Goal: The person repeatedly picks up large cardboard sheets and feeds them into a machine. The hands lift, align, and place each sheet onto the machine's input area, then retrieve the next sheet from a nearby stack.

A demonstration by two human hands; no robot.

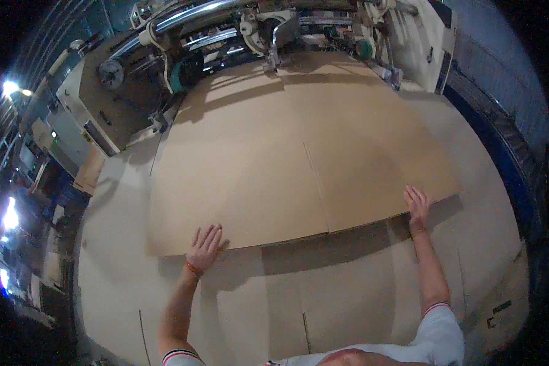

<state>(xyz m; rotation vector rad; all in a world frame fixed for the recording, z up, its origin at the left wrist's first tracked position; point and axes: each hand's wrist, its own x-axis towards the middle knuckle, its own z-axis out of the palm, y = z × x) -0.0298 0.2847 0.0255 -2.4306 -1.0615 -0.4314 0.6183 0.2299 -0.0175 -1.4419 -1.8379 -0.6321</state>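
Observation:
A large brown cardboard sheet (pixel 244 165) lies in front of me, its far end reaching in under the machine. A slot and a crease line run up it, right of the middle. At the left of its near edge, my left hand (pixel 205 247) rests with fingers outstretched on the board. Farther right, my right hand (pixel 417 206) lies over the same edge, fingers extended on top; its thumb is hard to make out. The near edge casts a shadow on the pale board surface (pixel 238 317) below, so it appears slightly raised.
A large machine (pixel 262 30) with rollers, wheels and metal guides spans the far side. Its housings stand at left (pixel 94 100) and right (pixel 436 49). A dark blue rail (pixel 494 146) runs along the right. Bright lamps (pixel 10 88) glow at the far left.

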